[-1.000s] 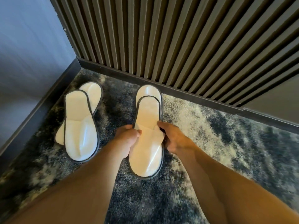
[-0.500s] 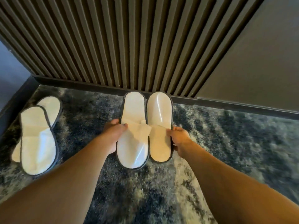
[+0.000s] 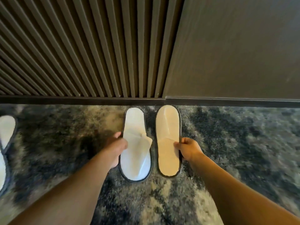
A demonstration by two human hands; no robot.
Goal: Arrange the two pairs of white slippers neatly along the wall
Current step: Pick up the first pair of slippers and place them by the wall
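At frame centre, the left hand (image 3: 116,149) pinches the left slipper (image 3: 135,153) and the right hand (image 3: 188,151) pinches the right slipper (image 3: 168,140). Both lie side by side, apart, heels near the baseboard (image 3: 81,100). The other pair (image 3: 4,143) sits at the left edge.

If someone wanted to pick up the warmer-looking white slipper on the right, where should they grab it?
Probably the dark-trimmed outer edge of the right-hand white slipper, from its right, where the right hand pinches it; it lies flat, with the other slipper close on its left.

Both arms extended forward, left hand (image 3: 117,147) and right hand (image 3: 189,149) curled, gripping
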